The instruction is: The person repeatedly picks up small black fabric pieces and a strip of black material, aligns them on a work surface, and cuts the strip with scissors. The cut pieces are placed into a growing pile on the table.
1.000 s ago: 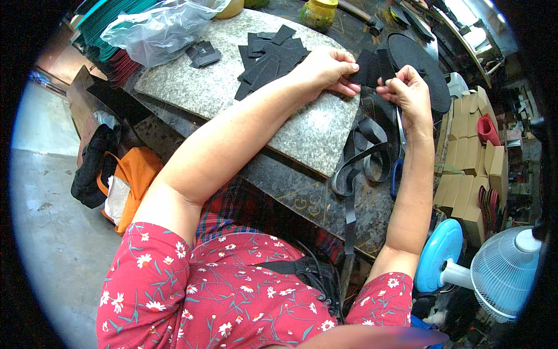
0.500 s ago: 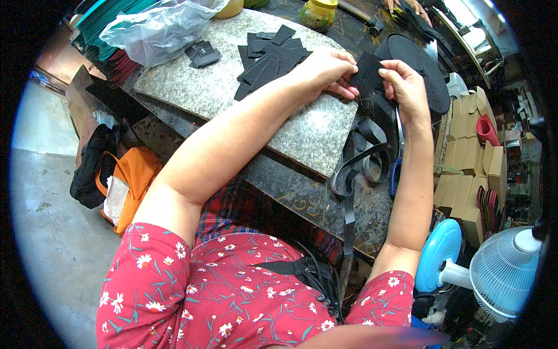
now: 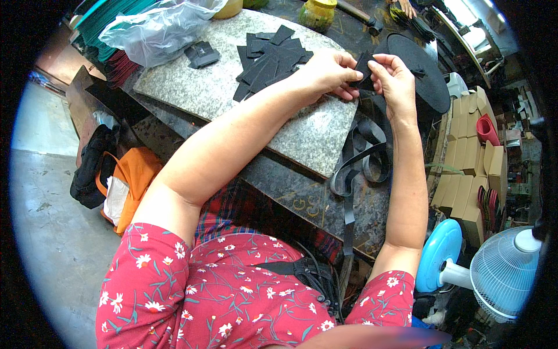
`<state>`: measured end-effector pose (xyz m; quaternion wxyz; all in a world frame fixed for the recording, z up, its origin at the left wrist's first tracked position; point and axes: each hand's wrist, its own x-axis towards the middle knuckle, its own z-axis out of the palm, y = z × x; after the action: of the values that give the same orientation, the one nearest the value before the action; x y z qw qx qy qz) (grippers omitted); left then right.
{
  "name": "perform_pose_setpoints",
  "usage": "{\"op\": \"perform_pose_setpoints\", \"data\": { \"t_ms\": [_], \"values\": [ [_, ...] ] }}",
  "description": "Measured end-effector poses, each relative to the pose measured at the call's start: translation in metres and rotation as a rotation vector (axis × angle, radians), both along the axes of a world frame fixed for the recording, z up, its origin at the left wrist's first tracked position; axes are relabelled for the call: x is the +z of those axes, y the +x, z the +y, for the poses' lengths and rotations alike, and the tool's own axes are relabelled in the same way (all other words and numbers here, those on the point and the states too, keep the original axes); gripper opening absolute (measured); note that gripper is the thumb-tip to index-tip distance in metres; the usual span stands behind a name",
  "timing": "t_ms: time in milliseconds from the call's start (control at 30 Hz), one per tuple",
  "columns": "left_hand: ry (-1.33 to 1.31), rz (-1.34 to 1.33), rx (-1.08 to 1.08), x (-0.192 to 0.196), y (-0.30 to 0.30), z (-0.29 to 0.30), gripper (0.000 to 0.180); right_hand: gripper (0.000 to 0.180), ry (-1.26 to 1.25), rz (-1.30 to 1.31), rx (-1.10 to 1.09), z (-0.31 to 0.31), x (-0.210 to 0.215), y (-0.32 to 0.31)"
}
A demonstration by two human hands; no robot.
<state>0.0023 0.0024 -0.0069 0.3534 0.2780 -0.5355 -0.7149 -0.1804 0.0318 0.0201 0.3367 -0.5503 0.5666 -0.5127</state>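
Note:
Between my two hands, over the right edge of the speckled grey slab (image 3: 308,136), is a small black flat piece (image 3: 364,67) that looks folded over. My left hand (image 3: 332,72) pinches its left side, thumb on top. The thumb and fingertips of my right hand (image 3: 395,84) are closed on its right side. Left of my left hand, a loose pile of black rectangular pieces (image 3: 270,61) lies on the slab. A smaller stack of black pieces (image 3: 201,54) sits farther left. Below my right hand, a black strap (image 3: 372,145) lies in loops and hangs off the table's front edge.
A large black rounded sheet (image 3: 421,87) lies right of my hands. A yellow jar (image 3: 317,16) and a hammer (image 3: 363,18) are at the back. A clear plastic bag (image 3: 154,35) covers the slab's left corner. Cardboard boxes (image 3: 462,157) and a blue fan (image 3: 505,270) stand right.
My right hand has moved left, closer to my left hand. The black piece between them now shows narrower and folded. At the back, another person's hands have shifted partly out of view.

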Motion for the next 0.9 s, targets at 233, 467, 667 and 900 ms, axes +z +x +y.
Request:
{"op": "perform_pose_setpoints", "data": {
  "t_ms": [233,467,667,900],
  "values": [
    [0.023,0.050,-0.023,0.000,0.000,-0.003,0.023,0.025,-0.030,0.061,0.032,0.002,-0.002,-0.001],
    [0.115,0.017,0.021,0.009,0.002,0.000,0.021,0.023,-0.128,0.120,0.048,-0.002,-0.004,-0.001],
    [0.143,0.021,0.044,0.013,0.004,0.001,0.022,0.022,-0.138,0.131,0.047,-0.003,-0.006,-0.001],
    [0.095,0.049,-0.004,0.006,0.004,-0.002,0.014,0.022,-0.129,0.073,0.071,-0.003,-0.006,-0.002]
  ]
}}
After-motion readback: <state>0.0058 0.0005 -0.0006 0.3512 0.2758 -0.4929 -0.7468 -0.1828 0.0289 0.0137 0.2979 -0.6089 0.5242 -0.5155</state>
